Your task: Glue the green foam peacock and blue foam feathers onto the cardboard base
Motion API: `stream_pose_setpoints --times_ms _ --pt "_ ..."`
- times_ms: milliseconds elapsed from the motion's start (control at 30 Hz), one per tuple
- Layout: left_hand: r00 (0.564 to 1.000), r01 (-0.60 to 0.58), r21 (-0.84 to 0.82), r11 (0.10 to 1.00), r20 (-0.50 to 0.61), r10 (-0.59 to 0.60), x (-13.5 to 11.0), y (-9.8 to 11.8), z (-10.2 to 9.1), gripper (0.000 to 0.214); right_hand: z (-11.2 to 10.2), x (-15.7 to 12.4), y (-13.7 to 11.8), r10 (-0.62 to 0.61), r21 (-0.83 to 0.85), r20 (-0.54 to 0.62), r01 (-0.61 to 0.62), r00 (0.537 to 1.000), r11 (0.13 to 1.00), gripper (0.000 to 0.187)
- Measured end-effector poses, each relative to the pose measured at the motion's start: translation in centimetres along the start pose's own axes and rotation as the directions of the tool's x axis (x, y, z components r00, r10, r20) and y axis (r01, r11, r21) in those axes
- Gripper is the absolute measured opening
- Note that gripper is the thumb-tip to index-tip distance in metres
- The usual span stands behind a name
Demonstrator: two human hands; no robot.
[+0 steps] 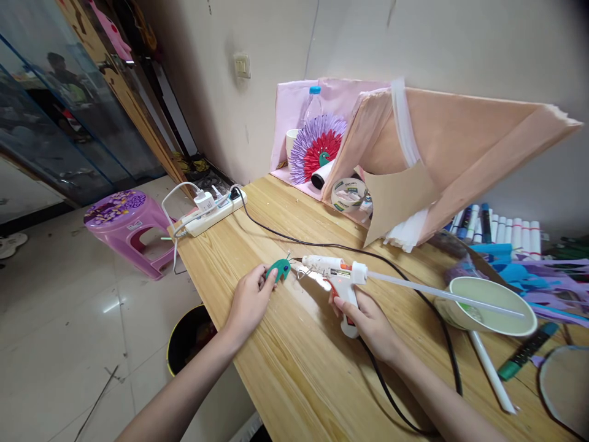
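From where I stood, the green bird-head cutout [277, 269] was just above the near edge of the wooden desk [271, 350], pinched between the left hand's [251, 294] thumb and fingertips. The right hand [377, 325] was wrapped around the handle of a white hot glue gun [346, 283], a finger by its red trigger [330, 290]; I couldn't tell whether it was pressed. The nozzle [298, 260] sat at about three o'clock from the cutout, near its fine wiry strands [291, 258].

The cutout looked feather-light and soft, felt or foam perhaps, best held by its rounded back, as here, since the strands seemed easy to bend. The gun, hard plastic, looked heavier and suited to a full grip on its handle, well clear of the nozzle. A long, translucent glue stick [414, 283] jutted stiffly from its rear, passing over a smooth, pale bowl [524, 316]. At one o'clock from the cutout stood a round, ruffled purple-and-red peacock [317, 147].
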State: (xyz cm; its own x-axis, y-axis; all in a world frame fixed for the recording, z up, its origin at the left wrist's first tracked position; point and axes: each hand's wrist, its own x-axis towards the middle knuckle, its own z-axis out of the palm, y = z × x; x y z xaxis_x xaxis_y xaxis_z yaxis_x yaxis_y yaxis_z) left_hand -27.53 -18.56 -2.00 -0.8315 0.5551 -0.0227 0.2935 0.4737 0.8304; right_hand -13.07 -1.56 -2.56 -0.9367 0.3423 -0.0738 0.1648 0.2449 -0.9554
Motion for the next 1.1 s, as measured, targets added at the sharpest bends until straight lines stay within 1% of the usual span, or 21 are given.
stream_pose_setpoints --times_ms 400,567,767,967,1100 --pt "1.000 -0.010 -0.022 1.000 -0.014 0.010 0.01 0.03 0.00 0.033 0.02 0.05 -0.25 -0.001 -0.029 -0.016 0.000 1.000 1.000 0.031" --pt "1.000 -0.008 -0.041 0.999 -0.016 0.008 0.01 0.07 -0.04 0.032 0.02 0.09 -0.15 0.024 -0.011 -0.007 -0.024 1.000 1.000 0.033" --pt "0.999 -0.002 -0.104 0.995 -0.037 -0.002 -0.01 -0.02 -0.04 0.030 -0.13 -0.15 0.04 0.004 0.017 -0.021 -0.004 1.000 1.000 0.037" --pt "0.998 0.008 -0.121 0.993 -0.061 -0.015 0.09 -0.06 0.01 0.029 -0.06 -0.26 -0.15 -0.020 -0.016 -0.001 0.020 1.000 1.000 0.033" --pt "0.999 0.007 -0.124 0.992 -0.047 -0.013 0.09 0.08 0.00 0.031 -0.03 -0.24 -0.28 -0.015 -0.019 0.012 0.015 1.000 1.000 0.031"
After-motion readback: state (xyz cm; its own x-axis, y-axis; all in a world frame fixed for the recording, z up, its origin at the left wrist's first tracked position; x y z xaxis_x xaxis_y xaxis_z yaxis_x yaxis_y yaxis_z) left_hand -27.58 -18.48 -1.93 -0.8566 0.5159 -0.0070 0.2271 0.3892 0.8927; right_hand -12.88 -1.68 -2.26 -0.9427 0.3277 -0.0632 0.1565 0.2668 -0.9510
